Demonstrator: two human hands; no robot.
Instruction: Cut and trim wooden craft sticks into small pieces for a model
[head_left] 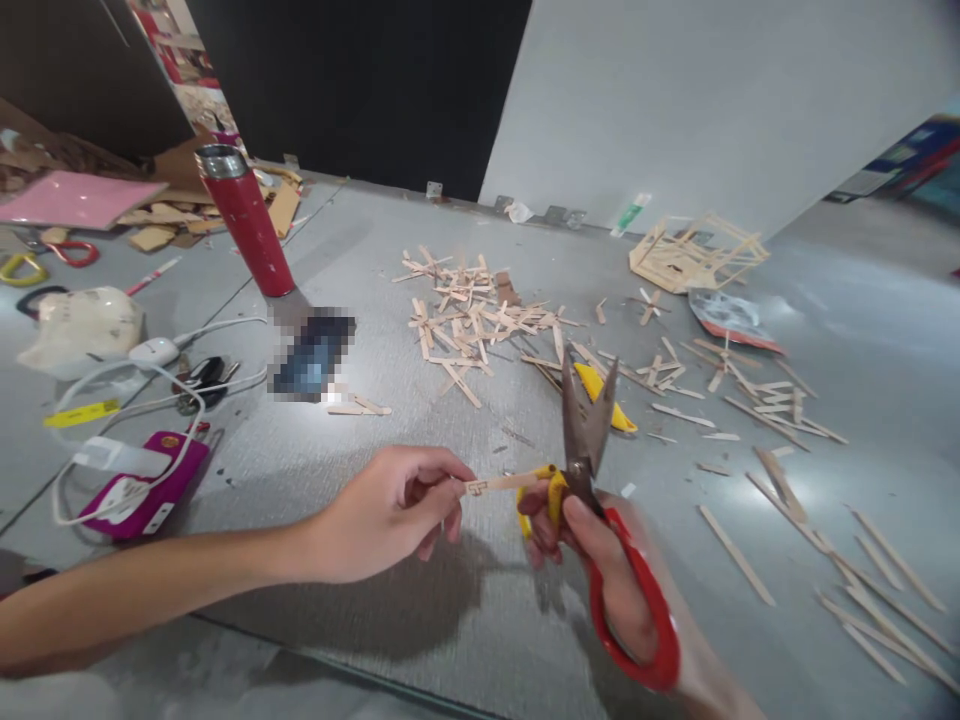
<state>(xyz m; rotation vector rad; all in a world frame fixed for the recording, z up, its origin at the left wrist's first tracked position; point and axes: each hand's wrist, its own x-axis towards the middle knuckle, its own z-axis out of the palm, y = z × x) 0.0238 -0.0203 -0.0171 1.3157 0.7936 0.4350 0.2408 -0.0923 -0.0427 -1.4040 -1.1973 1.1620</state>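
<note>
Between thumb and fingertips, my left hand (405,510) pinches one end of a thin wooden stick (501,482) that carries small dark printing. The stick's other end reaches the yellow handle of the scissors (581,465) at my right hand (607,545). My right hand is wrapped round these scissors, which have one red and one yellow handle. Their blades point away from me and stand apart, with no stick between them. Beyond the hands lies a loose pile of short wooden sticks (472,315). A yellow object (604,398) shows behind the blades.
A red bottle (247,225) stands at the back left, near a blurred phone (313,355). White cables, keys and a purple case (150,485) lie left. A wooden stick frame (694,255) sits back right; long strips (862,575) lie front right.
</note>
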